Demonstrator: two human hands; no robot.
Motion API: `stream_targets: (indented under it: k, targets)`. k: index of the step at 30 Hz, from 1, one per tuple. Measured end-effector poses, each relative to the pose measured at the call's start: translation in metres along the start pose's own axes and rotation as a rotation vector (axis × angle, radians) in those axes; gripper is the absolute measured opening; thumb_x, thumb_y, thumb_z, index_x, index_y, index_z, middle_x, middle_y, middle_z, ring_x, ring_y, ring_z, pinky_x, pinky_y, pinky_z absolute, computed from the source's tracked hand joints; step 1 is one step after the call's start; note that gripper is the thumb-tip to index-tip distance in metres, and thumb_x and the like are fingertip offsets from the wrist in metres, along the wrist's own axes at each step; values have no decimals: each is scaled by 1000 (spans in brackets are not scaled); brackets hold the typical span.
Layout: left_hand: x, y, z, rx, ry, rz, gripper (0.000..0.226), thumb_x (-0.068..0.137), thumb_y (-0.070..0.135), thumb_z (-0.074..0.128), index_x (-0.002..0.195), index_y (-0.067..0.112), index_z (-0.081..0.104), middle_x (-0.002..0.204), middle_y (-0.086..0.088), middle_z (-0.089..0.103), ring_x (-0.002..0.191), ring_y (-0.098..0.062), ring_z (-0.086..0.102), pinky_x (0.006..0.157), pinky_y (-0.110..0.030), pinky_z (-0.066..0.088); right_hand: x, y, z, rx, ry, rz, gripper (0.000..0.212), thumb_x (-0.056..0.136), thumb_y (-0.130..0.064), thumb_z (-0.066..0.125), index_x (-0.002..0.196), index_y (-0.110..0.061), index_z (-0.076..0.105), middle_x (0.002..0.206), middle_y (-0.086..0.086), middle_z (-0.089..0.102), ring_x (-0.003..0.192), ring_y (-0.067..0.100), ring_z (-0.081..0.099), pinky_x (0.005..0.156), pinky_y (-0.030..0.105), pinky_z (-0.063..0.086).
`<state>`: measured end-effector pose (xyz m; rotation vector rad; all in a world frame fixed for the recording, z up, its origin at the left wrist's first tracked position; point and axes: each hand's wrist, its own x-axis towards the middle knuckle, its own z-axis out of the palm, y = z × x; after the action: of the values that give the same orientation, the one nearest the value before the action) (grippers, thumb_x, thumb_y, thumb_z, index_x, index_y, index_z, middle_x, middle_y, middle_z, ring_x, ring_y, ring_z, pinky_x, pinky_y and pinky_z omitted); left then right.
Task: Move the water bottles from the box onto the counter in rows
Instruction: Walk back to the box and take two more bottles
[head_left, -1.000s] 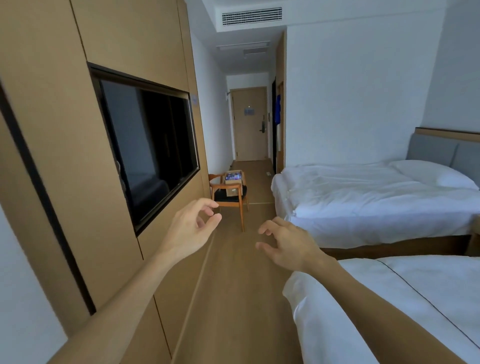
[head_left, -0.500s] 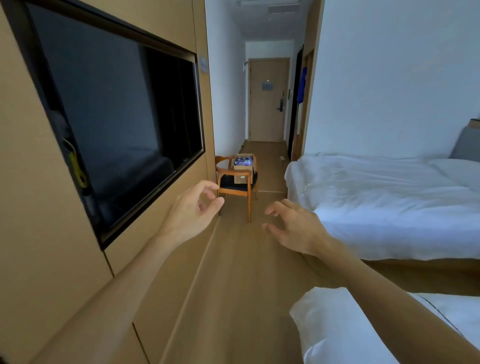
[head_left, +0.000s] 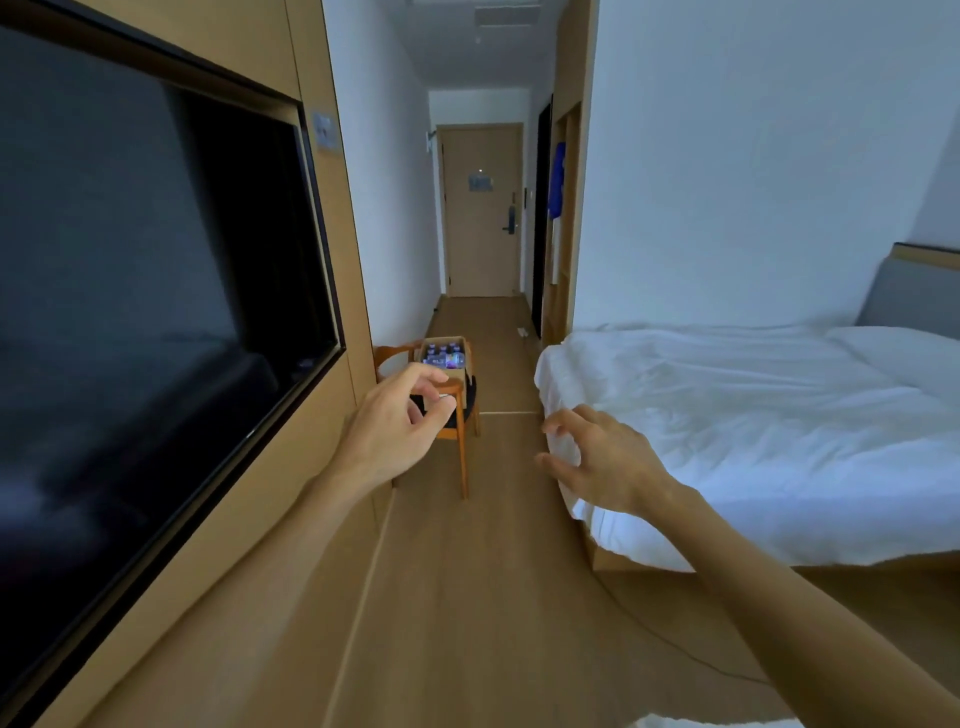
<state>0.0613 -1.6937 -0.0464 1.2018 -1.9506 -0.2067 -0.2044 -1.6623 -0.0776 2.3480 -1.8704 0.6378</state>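
Note:
A cardboard box (head_left: 459, 375) rests on a wooden chair (head_left: 460, 441) ahead, against the left wall. Several water bottles (head_left: 442, 356) with dark caps stand inside it. My left hand (head_left: 397, 423) is stretched forward, fingers curled and apart, holding nothing; it overlaps the chair in the view but is still well short of it. My right hand (head_left: 605, 460) reaches forward too, fingers spread and empty, in front of the bed corner. No counter is in view.
A large dark TV (head_left: 145, 291) is set in the wood panel wall on the left. A white bed (head_left: 753, 431) fills the right side. Between them a wooden floor (head_left: 493, 597) runs to a door (head_left: 480, 213). A thin cable (head_left: 670, 644) lies on the floor.
The view has moved forward along the aisle; the chair and box are nearer and larger. The near bed corner has dropped out of view. Both hands stay raised and empty.

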Motion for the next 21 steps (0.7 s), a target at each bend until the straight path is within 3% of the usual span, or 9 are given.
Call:
stream_targets:
  k: [8, 16, 21]
  targets:
    - [129, -67, 87, -15, -16, -16, 18, 91, 46, 53, 109, 44, 51, 93, 24, 57, 79, 4, 57, 60, -15, 42, 141, 88, 61, 8, 5, -24, 41, 90, -55, 51, 123, -30, 50, 119, -10, 54, 106, 12, 54, 85, 31, 44]
    - [276, -112, 160, -24, -6, -107, 16, 95, 40, 52, 110, 37, 55, 94, 20, 56, 81, 3, 56, 62, -18, 46, 309, 180, 105, 69, -36, -79, 41, 88, -59, 49, 121, -35, 45, 121, -8, 55, 107, 13, 54, 88, 40, 51]
    - [350, -154, 197, -14, 21, -135, 18, 95, 38, 52, 112, 33, 56, 94, 21, 55, 81, 5, 56, 60, -17, 45, 395, 220, 135, 87, -68, -128, 37, 89, -58, 49, 118, -37, 42, 119, -8, 53, 105, 14, 53, 87, 39, 49]
